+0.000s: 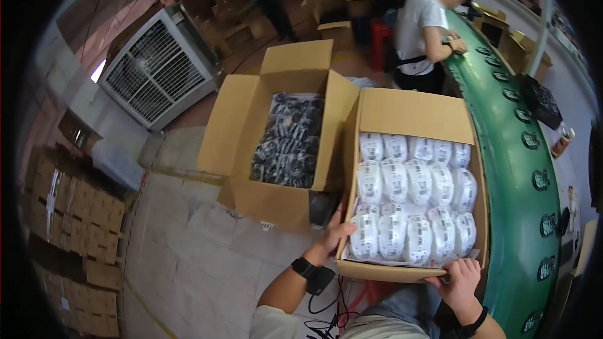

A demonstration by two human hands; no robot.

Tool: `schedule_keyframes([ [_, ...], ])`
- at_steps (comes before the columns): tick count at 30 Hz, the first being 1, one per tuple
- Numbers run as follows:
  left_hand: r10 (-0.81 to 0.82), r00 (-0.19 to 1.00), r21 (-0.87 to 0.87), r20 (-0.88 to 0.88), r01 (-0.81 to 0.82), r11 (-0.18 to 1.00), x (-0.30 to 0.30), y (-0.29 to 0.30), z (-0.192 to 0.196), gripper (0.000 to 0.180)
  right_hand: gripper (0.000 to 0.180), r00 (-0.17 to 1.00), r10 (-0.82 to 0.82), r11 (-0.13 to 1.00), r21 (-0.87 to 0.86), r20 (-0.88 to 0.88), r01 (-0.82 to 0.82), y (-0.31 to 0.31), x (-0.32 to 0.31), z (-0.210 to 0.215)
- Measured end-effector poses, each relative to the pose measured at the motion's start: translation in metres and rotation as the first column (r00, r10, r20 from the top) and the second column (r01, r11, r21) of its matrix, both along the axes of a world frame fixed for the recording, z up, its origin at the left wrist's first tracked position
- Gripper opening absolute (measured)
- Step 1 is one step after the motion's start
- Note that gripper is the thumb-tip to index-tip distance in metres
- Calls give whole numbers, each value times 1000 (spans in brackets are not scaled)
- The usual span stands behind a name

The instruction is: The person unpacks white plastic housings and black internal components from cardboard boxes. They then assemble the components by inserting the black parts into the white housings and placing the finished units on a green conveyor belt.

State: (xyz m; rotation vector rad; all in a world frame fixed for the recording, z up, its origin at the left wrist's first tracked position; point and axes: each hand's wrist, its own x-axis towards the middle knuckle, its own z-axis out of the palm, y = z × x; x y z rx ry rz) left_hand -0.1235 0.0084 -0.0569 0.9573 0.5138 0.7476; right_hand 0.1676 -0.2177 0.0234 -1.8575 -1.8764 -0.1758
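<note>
Box (414, 116) is sitting just ahead, touching both hands, long axis running away from the person. L hand (335, 235) is gripping its L side nr the front; R hand (461, 280) is pinching the front flap (389, 270) nr the R corner. White packs (418, 182) are filling it, rounded, plastic-wrapped, in rows.
</note>
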Motion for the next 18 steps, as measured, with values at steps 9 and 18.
schedule_keyframes([
  [9, 498, 427, 654, -755, 432, 621, 20, 96, 97, 90, 41, 1000, 28, 999, -27, -2, -28, -18, 12, 1],
  [18, 52, 824, 821, -565, 567, -65, 165, 16, 141, 73, 38, 998, -38, 978, 208, 46, 28, -9, 5, -37],
])
